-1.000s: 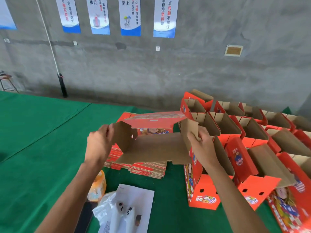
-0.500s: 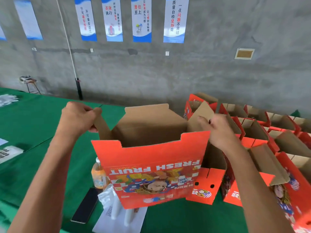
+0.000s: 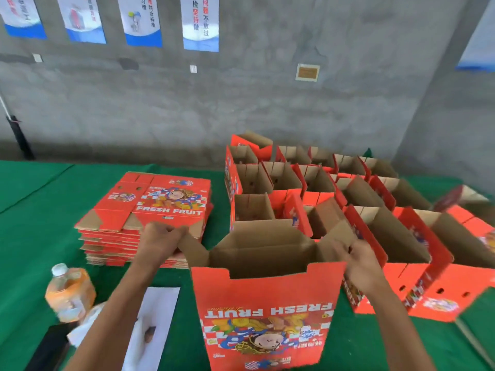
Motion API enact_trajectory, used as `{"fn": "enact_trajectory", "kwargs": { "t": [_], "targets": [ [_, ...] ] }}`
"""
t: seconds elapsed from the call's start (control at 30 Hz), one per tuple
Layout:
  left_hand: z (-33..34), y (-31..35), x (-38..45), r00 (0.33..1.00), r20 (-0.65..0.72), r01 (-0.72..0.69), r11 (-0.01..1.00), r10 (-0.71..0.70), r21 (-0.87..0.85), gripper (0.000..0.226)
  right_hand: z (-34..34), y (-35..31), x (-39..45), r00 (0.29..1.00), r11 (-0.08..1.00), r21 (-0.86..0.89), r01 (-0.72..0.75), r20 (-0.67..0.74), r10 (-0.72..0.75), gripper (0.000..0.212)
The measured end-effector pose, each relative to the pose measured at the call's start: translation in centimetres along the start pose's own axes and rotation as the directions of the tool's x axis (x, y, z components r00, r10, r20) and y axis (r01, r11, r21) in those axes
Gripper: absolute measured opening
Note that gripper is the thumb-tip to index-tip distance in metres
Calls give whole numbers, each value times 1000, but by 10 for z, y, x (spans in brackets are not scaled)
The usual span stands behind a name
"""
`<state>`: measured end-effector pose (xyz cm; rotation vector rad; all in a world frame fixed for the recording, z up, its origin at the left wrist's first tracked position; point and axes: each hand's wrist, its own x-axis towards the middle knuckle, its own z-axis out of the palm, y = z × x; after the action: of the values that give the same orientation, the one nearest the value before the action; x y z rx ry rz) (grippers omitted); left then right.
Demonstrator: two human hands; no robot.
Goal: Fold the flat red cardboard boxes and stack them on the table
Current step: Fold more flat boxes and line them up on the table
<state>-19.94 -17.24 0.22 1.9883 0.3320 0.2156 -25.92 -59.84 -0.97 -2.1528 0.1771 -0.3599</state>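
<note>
An opened red "FRESH FRUIT" box (image 3: 265,311) stands upright in front of me, its brown inside showing and its print upside down. My left hand (image 3: 160,239) grips the box's left side flap. My right hand (image 3: 359,263) grips the right side flap. A stack of flat red boxes (image 3: 150,210) lies on the green table (image 3: 40,223) behind my left hand. Several folded open boxes (image 3: 334,188) stand in rows at the right.
An orange drink bottle (image 3: 68,293), a black phone (image 3: 49,346), white paper (image 3: 158,314) and a crumpled bag lie at the near left. A grey concrete wall with posters rises behind the table.
The box went from lying open over the flat stack to standing upright, then came lower and nearer to me. Both hands kept hold of its side flaps.
</note>
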Motion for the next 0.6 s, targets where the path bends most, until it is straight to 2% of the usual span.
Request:
{"fn": "enact_trajectory", "kwargs": {
  "t": [0.13, 0.2, 0.27, 0.3, 0.33, 0.37, 0.4, 0.43, 0.47, 0.5, 0.53, 0.6],
  "targets": [
    [58, 0, -12, 1000, -10, -29, 999, 29, -27, 27, -21, 42, -17, 987, 988, 121, -96, -116, 110, 40],
    [83, -6, -21, 997, -20, -80, 997, 80, -23, 22, -24, 61, -24, 963, 978, 128, -167, -190, 189, 34],
    [104, -14, -35, 978, -17, -206, 978, 206, -2, 20, -24, 78, -31, 932, 969, 158, -192, -280, 231, 25],
    [113, -20, -41, 946, -25, -320, 945, 322, 63, 22, -25, 85, -34, 911, 960, 171, -220, -317, 265, 26],
    [121, -25, -47, 882, -5, -462, 868, 471, 183, 27, -26, 90, -35, 886, 949, 183, -258, -347, 307, 29],
    [129, -31, -50, 783, 62, -606, 737, 619, 300, 32, -25, 95, -36, 865, 938, 199, -283, -371, 339, 29],
    [134, -36, -51, 668, 139, -725, 598, 731, 343, 34, -25, 99, -36, 852, 934, 216, -285, -389, 350, 27],
    [135, -40, -51, 580, 215, -803, 507, 786, 313, 32, -24, 100, -37, 848, 934, 222, -281, -399, 350, 24],
    [133, -44, -56, 545, 265, -836, 496, 795, 232, 26, -23, 100, -37, 844, 936, 211, -281, -410, 346, 23],
    [129, -49, -59, 538, 277, -842, 521, 796, 140, 24, -23, 100, -36, 839, 940, 183, -287, -426, 339, 25],
    [124, -54, -59, 563, 295, -813, 581, 772, 33, 29, -22, 100, -35, 832, 942, 149, -299, -444, 334, 27],
    [118, -56, -67, 642, 396, -660, 736, 656, -149, 39, -22, 102, -34, 815, 943, 110, -313, -478, 326, 30]
  ]
}}
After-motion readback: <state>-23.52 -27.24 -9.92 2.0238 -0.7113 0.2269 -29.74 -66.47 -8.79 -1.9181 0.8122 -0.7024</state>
